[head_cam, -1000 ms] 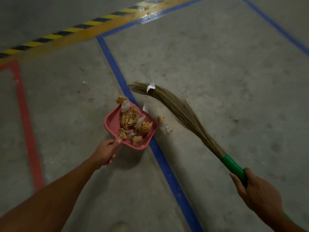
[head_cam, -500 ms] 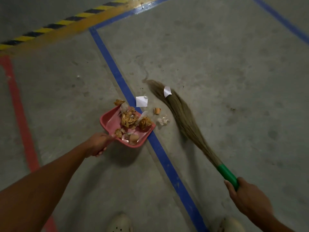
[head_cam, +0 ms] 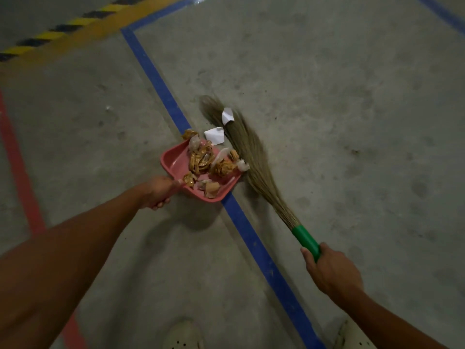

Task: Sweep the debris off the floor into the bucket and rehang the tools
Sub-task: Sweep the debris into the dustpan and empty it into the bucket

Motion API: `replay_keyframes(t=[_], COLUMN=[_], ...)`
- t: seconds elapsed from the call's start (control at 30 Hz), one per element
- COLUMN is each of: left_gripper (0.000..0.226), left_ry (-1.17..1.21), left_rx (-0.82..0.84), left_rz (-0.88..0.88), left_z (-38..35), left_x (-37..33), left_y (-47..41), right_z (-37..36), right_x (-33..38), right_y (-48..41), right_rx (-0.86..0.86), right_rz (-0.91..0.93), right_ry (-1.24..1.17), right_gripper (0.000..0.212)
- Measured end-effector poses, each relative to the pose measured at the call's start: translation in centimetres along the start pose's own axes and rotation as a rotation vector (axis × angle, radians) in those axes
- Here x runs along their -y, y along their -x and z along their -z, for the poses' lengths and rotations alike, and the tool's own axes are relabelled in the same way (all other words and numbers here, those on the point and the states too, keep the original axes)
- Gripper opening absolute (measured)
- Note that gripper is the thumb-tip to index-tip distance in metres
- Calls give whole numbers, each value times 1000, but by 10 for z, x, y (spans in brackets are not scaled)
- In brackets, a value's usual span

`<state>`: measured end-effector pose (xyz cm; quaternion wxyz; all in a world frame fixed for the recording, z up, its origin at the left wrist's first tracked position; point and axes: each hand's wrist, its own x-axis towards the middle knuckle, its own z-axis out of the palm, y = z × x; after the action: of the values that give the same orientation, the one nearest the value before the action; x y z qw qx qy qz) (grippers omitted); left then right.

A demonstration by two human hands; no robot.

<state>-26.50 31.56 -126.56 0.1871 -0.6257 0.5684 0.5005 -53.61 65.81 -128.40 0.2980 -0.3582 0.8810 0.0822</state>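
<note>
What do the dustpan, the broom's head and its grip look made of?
Dustpan: likely moulded plastic, pink-red, smooth and evenly coloured, with thin raised walls. Broom head: dried grass or similar plant fibre, judging by fine tan strands fanning loosely. Grip: probably plastic, uniform smooth green; its core is hidden.

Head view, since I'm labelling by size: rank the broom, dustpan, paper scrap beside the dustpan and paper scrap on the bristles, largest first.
1. broom
2. dustpan
3. paper scrap beside the dustpan and paper scrap on the bristles: they look about alike, so I leave them unranked.
</note>
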Motion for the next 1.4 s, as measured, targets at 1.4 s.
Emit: replay_keyframes(t=[1.4], left_gripper=[45], left_ry=[213], left_rx=[-39], left_rz=[1], left_z=[-2], left_x=[26], left_y=[-2], right_z=[50], right_x=[-5], right_y=[-8], right_rx=[-53], right_rz=[218], right_ry=[189], right_gripper=[40])
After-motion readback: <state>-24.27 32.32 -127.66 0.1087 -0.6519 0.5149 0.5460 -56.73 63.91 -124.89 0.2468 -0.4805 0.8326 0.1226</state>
